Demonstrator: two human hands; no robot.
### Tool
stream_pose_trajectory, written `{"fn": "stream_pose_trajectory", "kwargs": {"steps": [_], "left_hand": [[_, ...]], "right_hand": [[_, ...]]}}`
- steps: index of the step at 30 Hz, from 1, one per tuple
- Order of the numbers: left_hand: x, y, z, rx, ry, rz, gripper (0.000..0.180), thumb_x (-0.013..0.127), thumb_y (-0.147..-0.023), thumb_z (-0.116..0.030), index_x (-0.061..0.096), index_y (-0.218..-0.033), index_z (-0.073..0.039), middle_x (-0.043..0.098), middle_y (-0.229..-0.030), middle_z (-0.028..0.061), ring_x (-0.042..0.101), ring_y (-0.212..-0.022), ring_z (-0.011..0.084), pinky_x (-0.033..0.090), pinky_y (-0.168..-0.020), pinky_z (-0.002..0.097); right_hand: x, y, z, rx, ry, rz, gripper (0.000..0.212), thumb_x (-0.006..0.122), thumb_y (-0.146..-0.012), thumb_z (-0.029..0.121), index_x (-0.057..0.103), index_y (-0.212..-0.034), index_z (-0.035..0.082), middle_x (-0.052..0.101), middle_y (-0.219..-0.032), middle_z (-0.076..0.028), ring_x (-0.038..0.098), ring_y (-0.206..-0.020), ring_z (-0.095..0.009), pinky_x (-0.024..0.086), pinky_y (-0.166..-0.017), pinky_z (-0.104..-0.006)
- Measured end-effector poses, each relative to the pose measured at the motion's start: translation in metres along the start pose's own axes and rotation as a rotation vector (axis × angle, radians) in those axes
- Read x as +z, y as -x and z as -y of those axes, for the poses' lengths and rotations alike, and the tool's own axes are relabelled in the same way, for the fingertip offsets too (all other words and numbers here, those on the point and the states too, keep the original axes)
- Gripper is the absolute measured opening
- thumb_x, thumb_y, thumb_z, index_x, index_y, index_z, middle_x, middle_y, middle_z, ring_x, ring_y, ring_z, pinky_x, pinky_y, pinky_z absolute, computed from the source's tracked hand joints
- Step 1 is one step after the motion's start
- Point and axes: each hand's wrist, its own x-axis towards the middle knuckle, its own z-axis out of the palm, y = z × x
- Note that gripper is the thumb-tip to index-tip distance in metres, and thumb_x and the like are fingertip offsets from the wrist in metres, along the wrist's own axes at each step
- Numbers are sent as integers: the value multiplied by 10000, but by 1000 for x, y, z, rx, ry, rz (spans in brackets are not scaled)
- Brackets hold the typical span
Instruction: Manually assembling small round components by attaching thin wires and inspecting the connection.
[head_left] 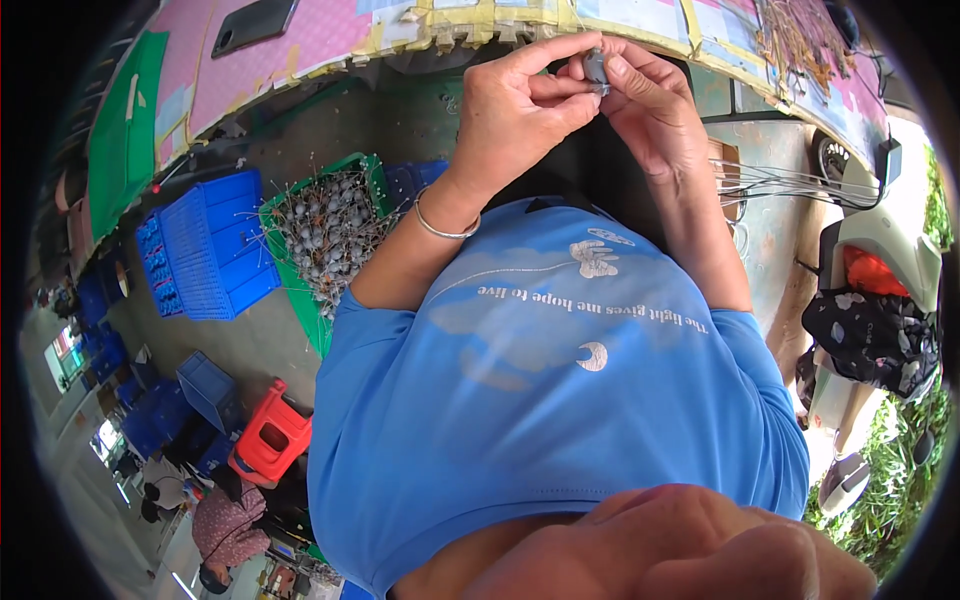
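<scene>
I hold a small grey piece point(596, 66) between my two hands, up at about twelve o'clock from my chest, just under the edge of the pink and yellow table point(330, 40). My left hand point(515, 110) comes from seven o'clock; its thumb and first fingers are closed together, and the fingertips reach toward the piece from the left side. My right hand point(650, 110) comes from five o'clock, and its thumb and index finger are pinched on the piece, so this hand seems to carry it. The other fingers of both hands are curled in, not spread. I cannot tell if the left fingertips really press the piece or only touch it, because it is small and partly hidden.

The piece seems to stand with its long side nearly up and down, between the two thumbs, but this I say with care. Both hands are equally near to it; the right one is perhaps the closer.

At about nine o'clock from my hands, well apart and lower, there is a green crate point(330, 235) full of similar grey round pieces with thin wires, and beside it at its left a blue crate point(215, 245). Thin wires point(790, 185) lie at three o'clock, near a scooter point(885, 260).
</scene>
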Motion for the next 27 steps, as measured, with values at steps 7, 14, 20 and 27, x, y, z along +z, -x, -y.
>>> {"fn": "stream_pose_trajectory", "kwargs": {"steps": [7, 14, 20, 27], "left_hand": [[5, 0, 4, 27, 56, -166, 423, 787, -725, 15, 649, -1125, 5, 723, -901, 104, 724, -814, 161, 595, -713, 269], [-8, 12, 30, 338, -171, -107, 244, 771, -767, 14, 656, -980, 44, 694, -1017, 136, 718, -714, 178, 602, -653, 262], [-16, 30, 8, 149, -138, -69, 177, 778, -782, -22, 674, -906, 49, 700, -996, 128, 706, -677, 158, 590, -592, 252], [-73, 72, -4, 22, -247, -42, 167, 758, -811, -20, 698, -955, 40, 704, -956, 95, 690, -698, 121, 533, -545, 214]], "right_hand": [[5, -3, -15, -31, 37, -84, 261, 602, -957, 117, 601, -1173, -29, 671, -1047, -138, 660, -971, -210, 543, -882, -335], [2, 7, -6, -239, 282, -132, 150, 615, -943, 67, 664, -1067, -3, 687, -1064, -125, 670, -936, -182, 584, -806, -339], [12, 17, -10, -279, 373, -165, 134, 604, -956, 89, 662, -1033, -5, 707, -1004, -129, 683, -887, -187, 580, -805, -330], [29, 22, -18, -58, 489, 13, 192, 603, -963, 116, 636, -1095, -21, 704, -1031, -142, 689, -906, -197, 557, -803, -302]]}}
